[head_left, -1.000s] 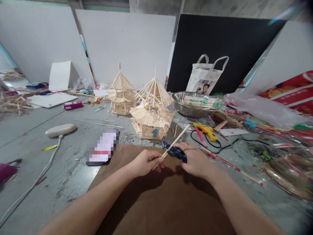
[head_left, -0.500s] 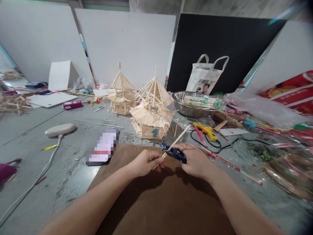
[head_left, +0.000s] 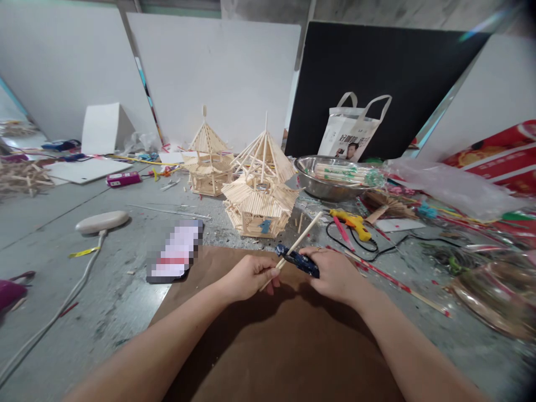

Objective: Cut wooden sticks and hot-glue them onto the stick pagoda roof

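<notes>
A pale wooden chopstick (head_left: 305, 230) slants up and to the right from my left hand (head_left: 250, 277), which pinches its lower end between thumb and fingers. My right hand (head_left: 333, 273) is closed around a dark blue hand tool (head_left: 302, 262) that looks like shears. Its head crosses the chopstick just above my left fingertips; whether the jaws touch the wood I cannot tell. Both hands are over a brown sheet (head_left: 268, 352). Just beyond them stands a small stick-built pavilion (head_left: 262, 206) with a pointed roof, and a second stick pavilion (head_left: 207, 162) rises behind it on the left.
A phone (head_left: 178, 251) lies left of the sheet, near a white corded device (head_left: 103, 221). To the right are a yellow glue gun (head_left: 355, 223) with a black cord, a metal bowl (head_left: 320, 190) of wrapped chopsticks and a clear plastic bag (head_left: 452, 181). A tote bag (head_left: 347, 134) stands behind.
The upper end of the chopstick has shifted slightly left and up. Both hands keep nearly the same place and grip.
</notes>
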### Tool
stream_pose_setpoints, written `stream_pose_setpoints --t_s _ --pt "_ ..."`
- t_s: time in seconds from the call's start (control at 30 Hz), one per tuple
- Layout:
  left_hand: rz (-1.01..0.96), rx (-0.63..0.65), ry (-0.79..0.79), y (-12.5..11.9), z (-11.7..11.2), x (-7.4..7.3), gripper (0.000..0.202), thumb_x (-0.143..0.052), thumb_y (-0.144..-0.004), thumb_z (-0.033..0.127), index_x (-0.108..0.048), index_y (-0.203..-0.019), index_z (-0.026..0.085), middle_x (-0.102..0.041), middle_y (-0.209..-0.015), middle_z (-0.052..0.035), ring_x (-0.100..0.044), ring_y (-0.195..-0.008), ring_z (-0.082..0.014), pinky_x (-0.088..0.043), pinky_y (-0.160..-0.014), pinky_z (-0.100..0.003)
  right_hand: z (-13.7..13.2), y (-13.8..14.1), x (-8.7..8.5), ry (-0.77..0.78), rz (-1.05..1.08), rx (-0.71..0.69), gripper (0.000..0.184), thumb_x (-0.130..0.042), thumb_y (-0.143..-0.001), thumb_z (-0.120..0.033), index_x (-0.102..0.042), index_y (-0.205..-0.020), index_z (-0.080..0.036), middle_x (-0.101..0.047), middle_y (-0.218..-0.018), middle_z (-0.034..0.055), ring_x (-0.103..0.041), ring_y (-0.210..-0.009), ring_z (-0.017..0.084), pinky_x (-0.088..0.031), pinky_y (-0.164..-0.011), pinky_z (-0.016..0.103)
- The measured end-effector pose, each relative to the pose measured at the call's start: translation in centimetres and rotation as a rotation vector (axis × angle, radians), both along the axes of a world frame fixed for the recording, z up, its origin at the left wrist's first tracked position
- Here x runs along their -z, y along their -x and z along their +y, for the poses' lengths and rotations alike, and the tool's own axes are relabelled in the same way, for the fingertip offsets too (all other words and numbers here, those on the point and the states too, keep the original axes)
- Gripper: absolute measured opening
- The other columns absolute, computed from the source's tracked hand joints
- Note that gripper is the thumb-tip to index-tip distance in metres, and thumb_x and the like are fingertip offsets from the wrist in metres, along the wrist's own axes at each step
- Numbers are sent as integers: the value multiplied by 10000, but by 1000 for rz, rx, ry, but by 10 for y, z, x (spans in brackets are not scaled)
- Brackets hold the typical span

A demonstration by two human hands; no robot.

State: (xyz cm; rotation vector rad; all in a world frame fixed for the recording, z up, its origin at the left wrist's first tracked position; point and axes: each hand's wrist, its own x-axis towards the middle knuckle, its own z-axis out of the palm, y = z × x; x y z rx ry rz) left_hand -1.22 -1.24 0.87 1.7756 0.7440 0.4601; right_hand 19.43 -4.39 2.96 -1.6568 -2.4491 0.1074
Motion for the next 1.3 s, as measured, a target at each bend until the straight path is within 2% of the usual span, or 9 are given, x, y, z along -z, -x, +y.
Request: stream_pose_setpoints --t_s 0.17,0.33,0.47,0.6,0.7,0.9,1.1,1.3 --pt "12 -28 28 0 0 -2 396 -390 -781 444 -576 -689 106 -564 -539 -36 -481 -479 -94 -353 -489 -214 1 2 0 57 -35 52 380 -484 -637 -219 -531 -1008 -148 -624 -961 92 -580 -838 217 -383 -714 275" --pt "-8 -56 147 1 2 0 371 -412 -769 443 -541 -664 111 -547 -535 -27 -487 -460 -86 -357 -471 -214 7 8 -5 127 -75 95 226 -489 -663 -269 -537 -856 -162 -633 -798 73 -573 -713 192 -343 -601 247" --pt "-89 -95 286 0 4 5 308 -452 -752 416 -501 -687 119 -561 -609 -29 -503 -440 -79 -377 -451 -218 15 10 -5 178 -52 67 170 -459 -693 -267 -551 -794 -165 -635 -766 70 -561 -667 162 -333 -576 228" --pt "-113 -112 408 -2 5 11 284 -479 -738 395 -487 -666 120 -551 -581 -26 -502 -404 -82 -371 -419 -220 18 10 -2 247 -23 8 149 -435 -698 -216 -568 -746 -167 -636 -725 54 -540 -609 129 -319 -537 207" --pt "-97 -142 466 -3 4 14 257 -487 -735 371 -485 -672 121 -548 -570 -22 -504 -392 -86 -368 -408 -222 19 12 0 276 -53 22 161 -431 -692 -201 -583 -733 -167 -630 -679 49 -523 -565 121 -298 -502 207" --pt "-51 -171 521 -4 3 16 239 -502 -724 348 -479 -660 119 -548 -541 -17 -504 -385 -90 -364 -399 -222 21 14 5 345 -58 34 206 -444 -679 -197 -602 -810 -180 -625 -694 45 -520 -588 121 -318 -529 199" --pt "-11 -206 537 -6 4 17 256 -526 -709 366 -485 -659 118 -549 -520 -15 -505 -383 -94 -370 -400 -226 25 12 9 425 -41 48 200 -448 -674 -231 -593 -792 -158 -603 -674 44 -495 -589 118 -335 -535 195" --pt "-1 -225 544 -8 4 15 259 -524 -711 366 -480 -646 119 -546 -508 -12 -502 -383 -92 -374 -402 -222 26 17 6 457 -39 93 196 -452 -660 -234 -587 -779 -155 -586 -634 43 -479 -540 111 -326 -493 198"
